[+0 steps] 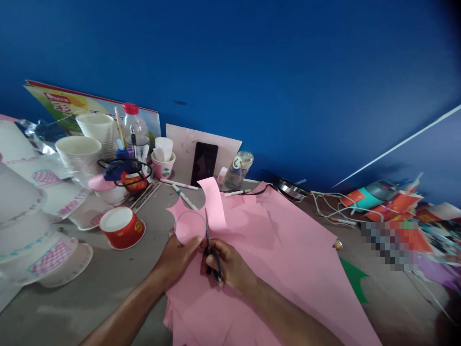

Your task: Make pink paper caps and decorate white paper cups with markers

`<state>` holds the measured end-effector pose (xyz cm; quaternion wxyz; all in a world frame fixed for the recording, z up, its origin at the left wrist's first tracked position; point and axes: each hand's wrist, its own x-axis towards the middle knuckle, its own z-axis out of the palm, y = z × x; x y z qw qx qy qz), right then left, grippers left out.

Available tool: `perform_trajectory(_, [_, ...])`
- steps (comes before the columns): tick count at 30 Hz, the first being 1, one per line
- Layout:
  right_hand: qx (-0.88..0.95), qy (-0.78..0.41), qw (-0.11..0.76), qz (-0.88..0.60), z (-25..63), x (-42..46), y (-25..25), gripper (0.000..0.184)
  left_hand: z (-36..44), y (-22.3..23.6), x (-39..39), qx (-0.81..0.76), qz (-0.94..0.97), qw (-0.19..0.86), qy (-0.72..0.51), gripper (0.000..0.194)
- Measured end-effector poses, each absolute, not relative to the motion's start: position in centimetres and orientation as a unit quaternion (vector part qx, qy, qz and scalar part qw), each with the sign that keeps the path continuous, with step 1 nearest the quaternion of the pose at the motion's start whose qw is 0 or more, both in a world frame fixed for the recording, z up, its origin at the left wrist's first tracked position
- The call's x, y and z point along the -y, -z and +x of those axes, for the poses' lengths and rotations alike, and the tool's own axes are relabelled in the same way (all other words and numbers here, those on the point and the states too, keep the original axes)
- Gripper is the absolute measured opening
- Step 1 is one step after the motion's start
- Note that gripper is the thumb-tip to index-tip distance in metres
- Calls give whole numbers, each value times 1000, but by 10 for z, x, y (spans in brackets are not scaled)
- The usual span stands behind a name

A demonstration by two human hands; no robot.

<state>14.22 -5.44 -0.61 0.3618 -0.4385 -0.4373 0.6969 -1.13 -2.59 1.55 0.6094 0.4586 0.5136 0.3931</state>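
My left hand (pixel 179 257) pinches the lower edge of a pink paper piece (pixel 190 226) that has a circle outline drawn on it. In my right hand (pixel 230 264) is a pair of scissors (pixel 212 259), gripped by its black handles. The blades point away from me and lie along the right side of the circle. A curled pink strip (pixel 214 204) stands up beside the blades. Under both hands lie large pink sheets (pixel 288 269) in a loose stack.
To the left are a red paper bowl (pixel 120 227), stacked white cups (pixel 79 154) and decorated cups (pixel 54 250). A black phone (pixel 204 162) leans at the back near a glass jar (pixel 239 169). White cables (pixel 324 206) and a teal-and-orange bottle (pixel 370 194) lie at right.
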Motion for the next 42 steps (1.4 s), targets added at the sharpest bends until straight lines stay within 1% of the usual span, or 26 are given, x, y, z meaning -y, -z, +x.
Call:
perform_trajectory(3, [450,-691,369,-430,143,54,10,62,-12,-9,25,-524,457,596,-402,23])
perform_trajectory(8, [452,-691,368,-427,144,54,9,62,-14,-4,24,-528,466,597,-385,25])
perform_trajectory(13, [451,-691,365,-432,144,54,8,66,-14,-4,24,-537,458,589,-393,26])
perform_trajectory(21, [458,-691,355,-431,146,54,10,64,-14,-7,25,-550,453,577,-399,25])
perform_trajectory(28, [458,-694,347,-434,148,53,9,62,-15,-4,24,-541,450,583,-405,19])
perform_trajectory(33, [457,-700,344,-427,149,53,6,61,-15,-5,24,-528,436,607,-404,20])
perform_trajectory(42, [461,-702,341,-422,149,53,9,60,-15,-5,23,-531,438,602,-405,19])
